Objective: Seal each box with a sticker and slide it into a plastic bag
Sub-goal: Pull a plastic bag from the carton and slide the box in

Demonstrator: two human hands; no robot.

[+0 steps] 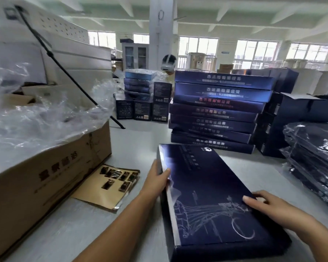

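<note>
A long, flat dark blue box [206, 195] with a pale line drawing lies on the grey table in front of me. My left hand [156, 176] grips its left long edge, thumb on top and fingers down the side. My right hand [269, 205] rests on the box's right edge with its fingers bent over the lid. A brown backing sheet with several dark stickers [112, 184] lies on the table to the left of the box. Clear plastic bags [36, 118] are heaped in the cardboard carton at left.
A large brown cardboard carton [45, 178] stands at the left. A tall stack of blue boxes [216, 110] rises just behind the box. Bagged dark boxes [314, 163] are piled at the right. A person's headset [168, 63] shows behind the far stacks.
</note>
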